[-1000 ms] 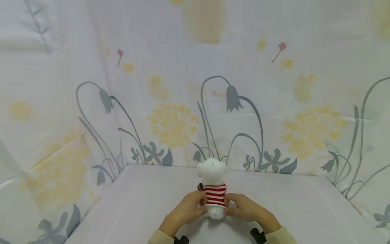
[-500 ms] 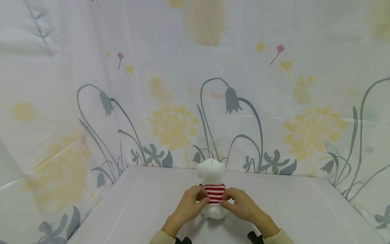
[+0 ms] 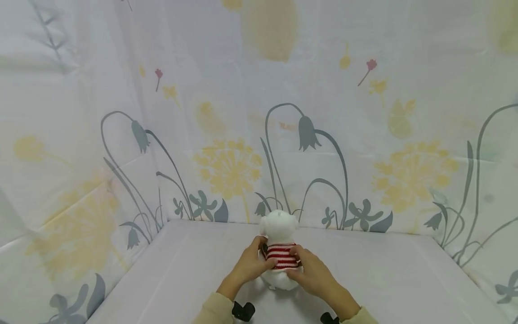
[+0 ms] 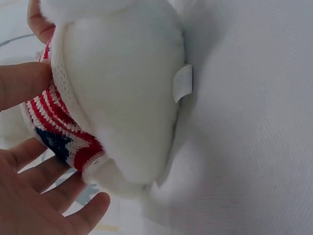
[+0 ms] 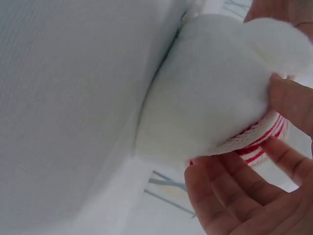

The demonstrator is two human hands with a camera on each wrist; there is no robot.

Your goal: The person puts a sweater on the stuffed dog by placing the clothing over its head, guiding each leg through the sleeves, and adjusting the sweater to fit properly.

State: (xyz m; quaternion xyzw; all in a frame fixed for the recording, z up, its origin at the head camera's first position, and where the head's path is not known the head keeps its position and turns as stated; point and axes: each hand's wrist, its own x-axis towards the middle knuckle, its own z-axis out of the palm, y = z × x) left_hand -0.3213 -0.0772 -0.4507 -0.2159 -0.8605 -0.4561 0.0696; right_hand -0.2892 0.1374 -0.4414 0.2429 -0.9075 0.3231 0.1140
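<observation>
A white plush toy (image 3: 280,226) sits upright on the white table, wearing a red-and-white striped knit sweater (image 3: 281,255). My left hand (image 3: 247,266) holds its left side, the thumb on the striped knit and the fingers spread round the flank. In the left wrist view, a dark blue patch (image 4: 55,142) shows on the sweater near those fingers, and a small white tag (image 4: 183,84) sticks out low on the body. From the right, my right hand (image 3: 317,273) grips the toy, its thumb by the sweater's rolled hem (image 5: 244,137) and its fingers curled along the side.
The white tabletop (image 3: 194,261) stretches out on both sides of the toy. Behind it hangs a pale curtain (image 3: 243,112) printed with grey and yellow flowers. Black wrist mounts (image 3: 243,311) show below the sleeves.
Both hands have moved up from the toy's lower sides to the sweater. The left fingers now reach further round the side, and the toy has shifted slightly left.
</observation>
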